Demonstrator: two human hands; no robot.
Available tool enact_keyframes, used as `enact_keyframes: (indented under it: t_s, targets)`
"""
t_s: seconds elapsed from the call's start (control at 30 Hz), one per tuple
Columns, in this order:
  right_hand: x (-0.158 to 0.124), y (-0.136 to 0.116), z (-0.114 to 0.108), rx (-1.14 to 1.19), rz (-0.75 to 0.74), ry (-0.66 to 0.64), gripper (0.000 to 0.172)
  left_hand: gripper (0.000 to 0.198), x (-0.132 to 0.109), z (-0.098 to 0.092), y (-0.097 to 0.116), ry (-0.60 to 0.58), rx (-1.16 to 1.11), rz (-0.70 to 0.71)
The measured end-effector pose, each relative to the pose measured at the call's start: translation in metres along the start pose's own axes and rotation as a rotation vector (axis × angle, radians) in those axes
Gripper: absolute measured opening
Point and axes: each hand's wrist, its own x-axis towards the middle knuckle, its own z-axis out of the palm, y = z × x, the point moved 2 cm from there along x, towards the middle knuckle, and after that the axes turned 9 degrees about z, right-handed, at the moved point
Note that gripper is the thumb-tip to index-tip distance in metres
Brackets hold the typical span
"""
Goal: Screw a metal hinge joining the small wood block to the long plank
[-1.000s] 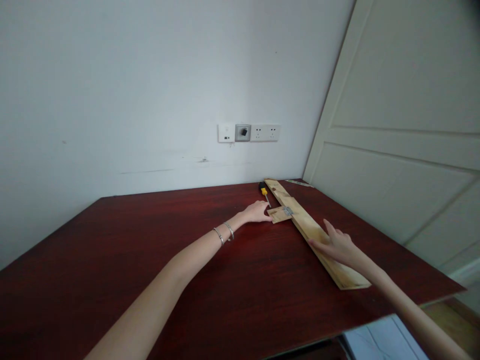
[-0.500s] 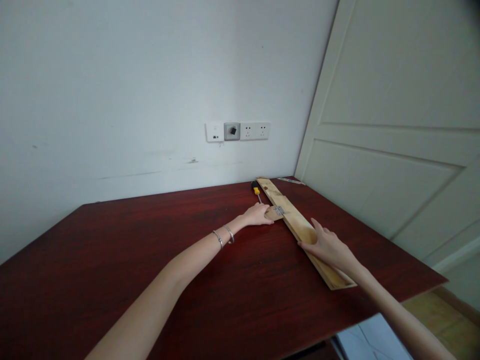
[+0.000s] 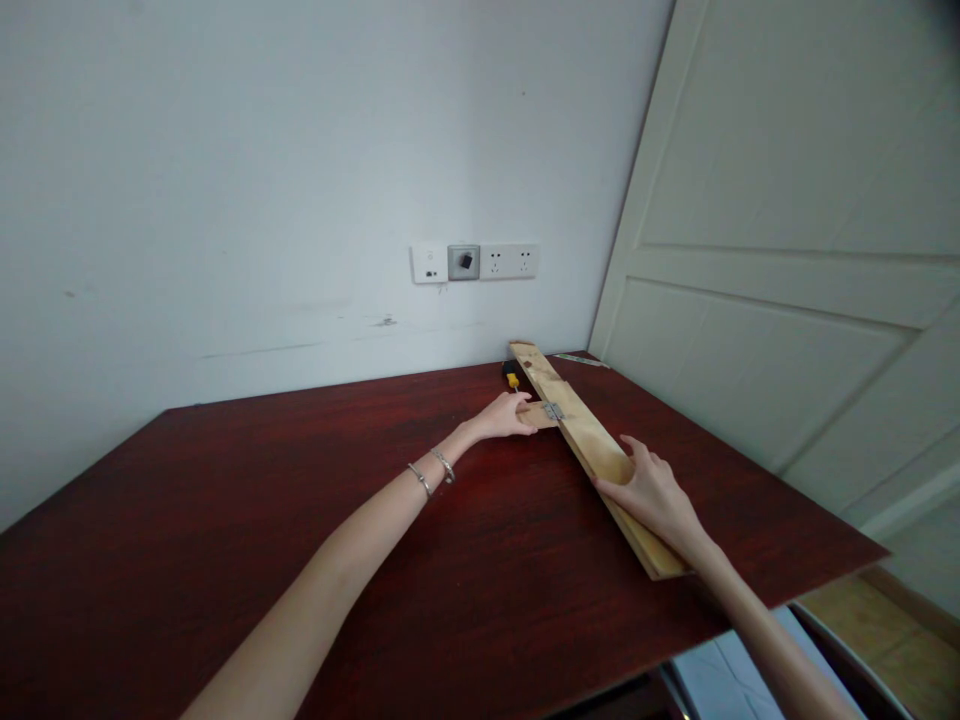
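A long pale wooden plank runs diagonally across the dark red table, its far end raised slightly off the tabletop. A small wooden piece is joined to its left side by a metal hinge. My left hand grips the small piece, fingers closed over its edge. My right hand wraps around the plank's near half, thumb on top. A screwdriver with a yellow and black handle lies just behind the small piece.
A white wall with a row of sockets stands behind the table. A cream panelled door closes off the right side. A thin strip lies at the table's far right corner. The table's front edge runs near my right forearm.
Both hands closed on the wood and lifted the plank with its hinged piece slightly, shifting it left and toward the wall. The screwdriver is now partly hidden behind it.
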Motion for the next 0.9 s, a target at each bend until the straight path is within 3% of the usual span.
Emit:
enact_keyframes:
  t_s: [0.13,0.27,0.43,0.57,0.7,0.9]
  targets:
    - [-0.019,-0.032,-0.012,0.026,-0.024,0.032,0.078,0.070,-0.022,-0.039,0.012,0.013,0.025,0.015]
    - [-0.051,-0.073,-0.012,0.051,-0.030,0.025,0.079,0.077,-0.063,-0.079,0.017,-0.007,0.089,-0.041]
    - [-0.100,-0.120,0.003,0.057,-0.047,-0.012,0.079,0.080,-0.125,-0.114,0.014,-0.170,0.213,-0.125]
    - [-0.130,-0.150,0.016,0.030,-0.113,-0.038,0.079,0.070,-0.172,-0.129,0.012,-0.299,0.281,-0.251]
    - [-0.150,-0.174,0.025,-0.005,-0.172,-0.052,0.078,0.065,-0.209,-0.137,0.011,-0.324,0.293,-0.372]
    - [-0.166,-0.192,0.033,-0.059,-0.182,-0.044,0.075,0.071,-0.234,-0.140,0.001,-0.301,0.278,-0.424]
